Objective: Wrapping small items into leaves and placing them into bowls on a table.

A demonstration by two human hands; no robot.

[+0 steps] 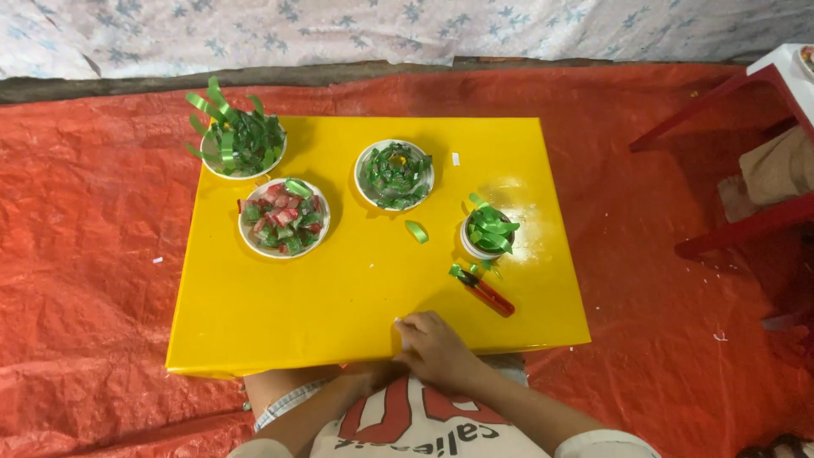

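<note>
My right hand rests on the near edge of a low yellow table, fingers curled together with nothing seen in them. My left hand lies just below the edge, mostly hidden under the right one. Nearest to the hands is a red-handled tool with a green scrap at its tip. A small white cup holds green ribbon strips. One loose green strip lies beside a plate of green ribbon rings. Farther left are a plate of red and green folded pieces and a bowl of long green strips.
The table stands on a red tarp. At the right are a red frame with a white top and a person's cloth-covered limb. A patterned cloth hangs along the back.
</note>
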